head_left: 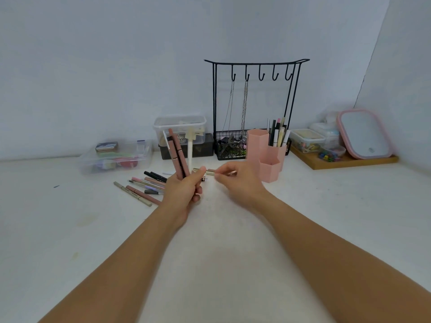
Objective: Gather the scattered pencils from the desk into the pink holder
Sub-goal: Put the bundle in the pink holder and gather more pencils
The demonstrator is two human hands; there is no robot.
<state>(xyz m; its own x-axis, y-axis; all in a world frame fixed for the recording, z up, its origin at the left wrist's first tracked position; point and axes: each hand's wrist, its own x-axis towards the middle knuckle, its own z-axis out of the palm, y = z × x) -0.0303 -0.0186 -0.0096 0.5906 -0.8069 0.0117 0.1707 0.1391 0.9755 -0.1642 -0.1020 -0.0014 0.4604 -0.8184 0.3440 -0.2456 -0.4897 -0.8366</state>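
Several loose pencils [143, 186]: a fan of slim sticks on the white desk [70, 229], left of the hands; pink, beige, black and one lilac, their near ends partly covered by the left wrist.
Left hand [186, 190]: fingers curled round a bundle of pencils [178, 157], held upright and leaning slightly left; mostly dusty pink with a black one among them, exact count unclear since they overlap.
White stick [190, 155]: stands straight up behind the left hand; whether it is held or merely behind cannot be told.
Right hand [235, 183]: thumb and fingertips pinch a short gold-toned pencil [211, 171], lying level between both hands; its far end is blurred and hidden by the fingers.
Pink holder [265, 157]: cluster of hexagonal tubes just right of the right hand; the rear right tube holds upright pencils, the front ones look open, insides not visible.
Wire rack [254, 108]: black, behind the holder; basket contents indistinct.
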